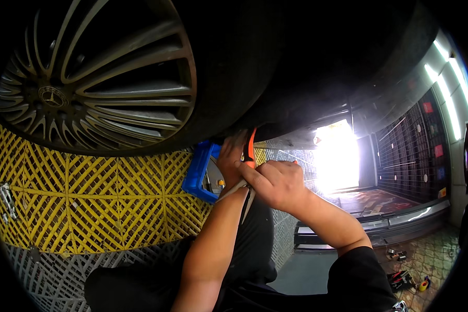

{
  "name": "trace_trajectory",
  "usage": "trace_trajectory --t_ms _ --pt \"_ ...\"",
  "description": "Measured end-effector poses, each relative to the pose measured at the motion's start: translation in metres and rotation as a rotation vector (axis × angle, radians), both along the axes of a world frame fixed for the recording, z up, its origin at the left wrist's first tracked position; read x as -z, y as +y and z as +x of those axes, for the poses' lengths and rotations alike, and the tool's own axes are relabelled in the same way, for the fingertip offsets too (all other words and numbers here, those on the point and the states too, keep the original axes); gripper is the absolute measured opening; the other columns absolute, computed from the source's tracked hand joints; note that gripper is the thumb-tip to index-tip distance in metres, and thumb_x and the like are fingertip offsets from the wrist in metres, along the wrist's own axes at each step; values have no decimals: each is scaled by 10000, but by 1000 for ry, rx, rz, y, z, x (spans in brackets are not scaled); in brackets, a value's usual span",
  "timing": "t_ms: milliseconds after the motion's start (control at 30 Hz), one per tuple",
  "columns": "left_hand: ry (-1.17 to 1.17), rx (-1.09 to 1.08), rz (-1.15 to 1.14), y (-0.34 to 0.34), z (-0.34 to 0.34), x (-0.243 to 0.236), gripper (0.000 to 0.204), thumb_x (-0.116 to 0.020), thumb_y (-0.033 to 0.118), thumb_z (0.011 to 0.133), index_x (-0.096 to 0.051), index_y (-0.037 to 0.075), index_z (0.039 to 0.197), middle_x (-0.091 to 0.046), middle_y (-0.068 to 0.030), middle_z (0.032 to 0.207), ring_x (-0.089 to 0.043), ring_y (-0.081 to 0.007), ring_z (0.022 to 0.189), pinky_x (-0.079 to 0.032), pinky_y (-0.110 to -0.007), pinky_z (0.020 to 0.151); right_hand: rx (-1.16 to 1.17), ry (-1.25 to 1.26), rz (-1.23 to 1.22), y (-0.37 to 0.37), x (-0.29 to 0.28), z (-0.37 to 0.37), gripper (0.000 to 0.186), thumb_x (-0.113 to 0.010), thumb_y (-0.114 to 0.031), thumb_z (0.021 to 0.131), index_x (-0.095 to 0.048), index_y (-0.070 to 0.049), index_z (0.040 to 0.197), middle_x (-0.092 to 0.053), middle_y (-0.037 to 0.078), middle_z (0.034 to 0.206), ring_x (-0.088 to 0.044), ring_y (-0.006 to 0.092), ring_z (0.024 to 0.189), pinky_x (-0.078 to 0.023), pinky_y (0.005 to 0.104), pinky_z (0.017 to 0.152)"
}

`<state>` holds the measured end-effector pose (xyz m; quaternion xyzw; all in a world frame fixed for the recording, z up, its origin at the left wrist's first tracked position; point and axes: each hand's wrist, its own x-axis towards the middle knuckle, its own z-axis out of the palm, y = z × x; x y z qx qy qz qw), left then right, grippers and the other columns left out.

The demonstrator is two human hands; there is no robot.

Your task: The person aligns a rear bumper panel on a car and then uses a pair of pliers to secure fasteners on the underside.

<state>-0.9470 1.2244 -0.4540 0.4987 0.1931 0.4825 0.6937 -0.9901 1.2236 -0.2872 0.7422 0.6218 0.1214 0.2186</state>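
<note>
My left hand (230,160) reaches up to the car's dark lower edge beside the tyre. Its fingers look stretched out, and their tips fade into shadow. Just to its right stands a long orange-and-black tool (250,148), whose upper end is lost against the car. My right hand (278,183) is closed at the lower end of this tool, crossing over my left wrist. A small orange tip shows at its knuckles. Below the right hand, thin pale and black strips run down over my left forearm; what they belong to is unclear.
A large multi-spoke wheel (135,96) fills the upper left. Under my left hand a blue tray (190,179) with small items rests on yellow grid floor tiles (93,197). Bright daylight enters at right, near a dark rack (413,145). Tools (400,280) lie at lower right.
</note>
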Motion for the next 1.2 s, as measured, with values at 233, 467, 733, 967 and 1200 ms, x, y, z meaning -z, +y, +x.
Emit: trace_trajectory --t_ms 233,467,733,967,1200 --pt "-48 237 -54 15 -14 -8 479 -820 211 784 -662 -6 1180 -720 -213 1047 -708 -399 951 -582 -440 836 175 -13 19 2 3 -6 536 -732 -88 656 -651 -104 1185 -622 57 744 -637 157 553 -455 292 461" --pt "-149 311 -86 20 -8 -6 467 -819 273 823 -655 -3 1162 -730 -184 952 -724 -367 822 -591 -401 692 377 134 73 1 5 -10 389 -719 -129 698 -619 -152 1074 -636 31 693 -663 205 572 -473 348 466" --pt "-2 390 64 40 -25 -14 414 -749 260 924 -645 12 1240 -716 -193 986 -702 -262 841 -561 -351 759 368 79 161 -10 17 -12 340 -696 -146 761 -598 -177 1085 -596 -5 655 -641 192 539 -464 345 451" --pt "-11 267 124 35 -21 -17 427 -770 251 905 -652 2 1231 -720 -190 914 -716 -299 775 -565 -369 683 350 37 136 -21 14 -7 307 -678 -148 798 -607 -210 1090 -570 -11 619 -628 204 516 -454 359 424" --pt "-91 166 185 33 -23 -18 463 -800 239 845 -634 -37 1177 -704 -224 876 -707 -393 801 -571 -430 662 454 96 109 -20 9 -15 293 -703 -158 808 -627 -206 1087 -626 24 653 -660 242 561 -485 376 469"
